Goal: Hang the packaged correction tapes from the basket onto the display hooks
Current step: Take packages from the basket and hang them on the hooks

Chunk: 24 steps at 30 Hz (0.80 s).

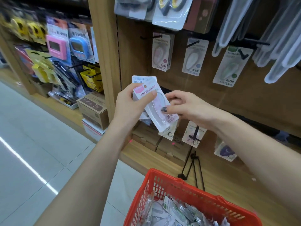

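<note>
Left hand (130,101) grip clamps a small stack of packaged correction tapes (156,106), thumb across the top pink-labelled card; right hand (187,105) pinches that card's lower edge at about four o'clock, seemingly peeling it off; pink, blue and green hooks (157,36) at twelve to two o'clock already carry some; red basket (187,188) at six o'clock holds many more, so I judge most of the hanging is left.

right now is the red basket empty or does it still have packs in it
Not empty: the red basket holds a loose pile of packaged correction tapes.
</note>
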Motion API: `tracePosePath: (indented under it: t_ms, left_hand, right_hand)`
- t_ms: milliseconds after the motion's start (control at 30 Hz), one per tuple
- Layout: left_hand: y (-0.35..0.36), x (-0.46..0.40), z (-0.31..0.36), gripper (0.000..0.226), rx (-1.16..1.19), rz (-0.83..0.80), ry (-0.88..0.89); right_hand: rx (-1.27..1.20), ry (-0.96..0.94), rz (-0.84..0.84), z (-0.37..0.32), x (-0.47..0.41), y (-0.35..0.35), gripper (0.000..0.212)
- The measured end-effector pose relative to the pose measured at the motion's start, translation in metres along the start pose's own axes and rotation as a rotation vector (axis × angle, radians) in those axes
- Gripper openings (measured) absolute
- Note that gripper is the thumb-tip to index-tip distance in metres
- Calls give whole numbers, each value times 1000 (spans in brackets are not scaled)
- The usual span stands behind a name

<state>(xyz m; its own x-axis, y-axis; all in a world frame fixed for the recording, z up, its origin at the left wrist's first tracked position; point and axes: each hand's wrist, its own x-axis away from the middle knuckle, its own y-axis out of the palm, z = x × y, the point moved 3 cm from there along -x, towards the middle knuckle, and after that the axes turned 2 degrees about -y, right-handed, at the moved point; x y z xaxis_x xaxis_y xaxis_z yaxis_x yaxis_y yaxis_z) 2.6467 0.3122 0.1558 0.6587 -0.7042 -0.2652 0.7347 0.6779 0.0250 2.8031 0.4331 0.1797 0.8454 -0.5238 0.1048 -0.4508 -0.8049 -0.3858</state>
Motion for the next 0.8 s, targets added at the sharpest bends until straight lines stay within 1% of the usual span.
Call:
tracePosePath:
  t_ms: [67, 133, 200, 267, 367, 433, 600, 800]
  left_hand:
    - [-8, -2, -3, 25, -13, 43, 1]
    - [-15, -6, -8, 28, -32, 108, -20]
    - [-27, -11, -10, 27, -90, 214, -24]
    - [-41, -15, -9, 21, -82, 328, -11]
    - [-56, -18, -12, 19, -47, 437, -14]
    - [-58, -19, -16, 23, -88, 432, -6]
    - [-53, -20, -19, 25, -127, 384, -3]
    - [-48, -17, -15, 23, -132, 402, 23]
  right_hand:
    - [19, -16, -9, -4, -13, 4, 34]
    - [-28, -17, 5, -8, -26, 10, 35]
    - [-90, -28, 72, -14, -42, 16, 30]
    - [-209, -51, 178, -23, -55, 21, 24]
    - [-436, -94, 258, -37, -71, 29, 31]
    - [-498, -135, 270, -46, -79, 36, 36]
    - [-536, -191, 334, -59, -91, 48, 30]
    - [-553, -210, 427, -66, -99, 58, 26]
